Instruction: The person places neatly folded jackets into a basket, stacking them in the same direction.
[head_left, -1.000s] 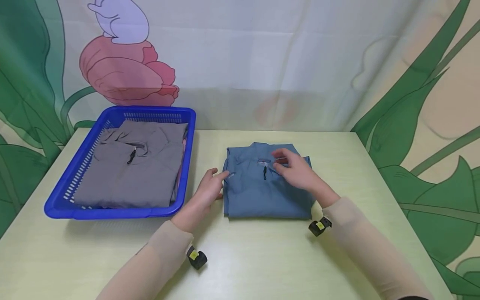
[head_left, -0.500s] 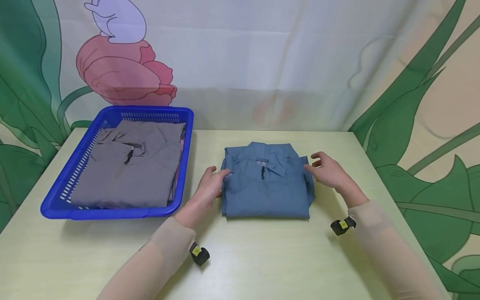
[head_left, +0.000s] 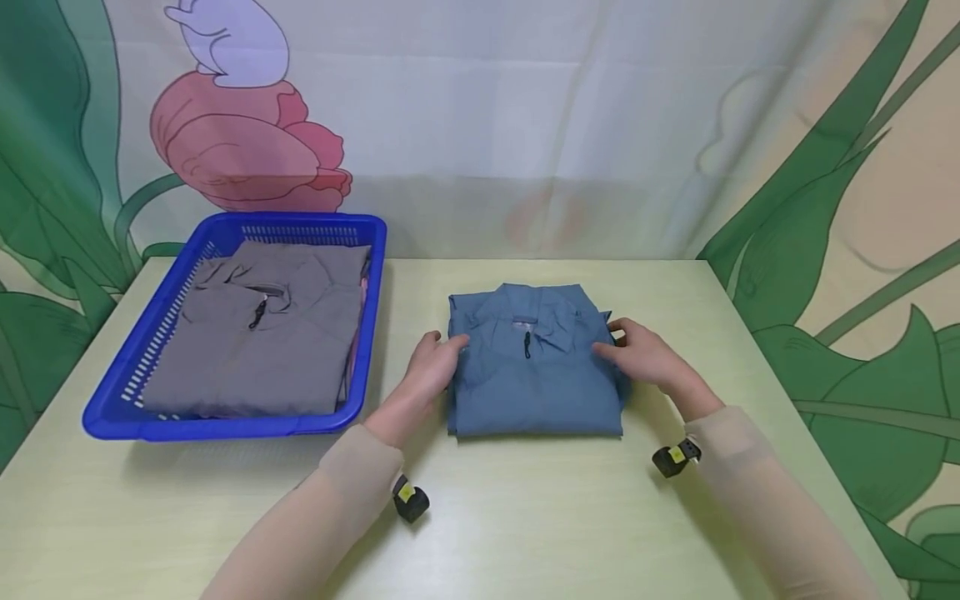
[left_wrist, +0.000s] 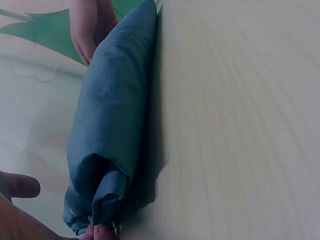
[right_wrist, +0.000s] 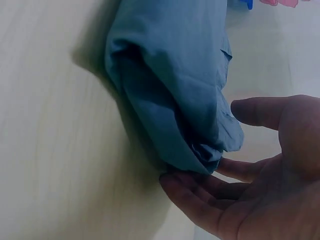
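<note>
A folded blue zip-neck shirt (head_left: 536, 375) lies on the table with its collar toward the back and a black zipper pull in the middle. At its left edge is my left hand (head_left: 435, 365); the left wrist view has its fingertips (left_wrist: 102, 232) at the underside of the fold and the thumb held off the cloth. My right hand (head_left: 641, 358) is at the opposite edge. In the right wrist view its fingers (right_wrist: 197, 197) touch the lower side of the folded edge, while the thumb (right_wrist: 257, 111) stays apart above.
To the left stands a blue plastic basket (head_left: 378, 308) with a folded grey zip-neck garment (head_left: 255, 358) on top inside it. The pale wooden table (head_left: 525, 517) ends at a printed curtain (head_left: 480, 125) behind.
My right hand has gone from above the collar out past the right side, then back in to the shirt's right edge. My left hand has shifted slightly rightward onto the left edge.
</note>
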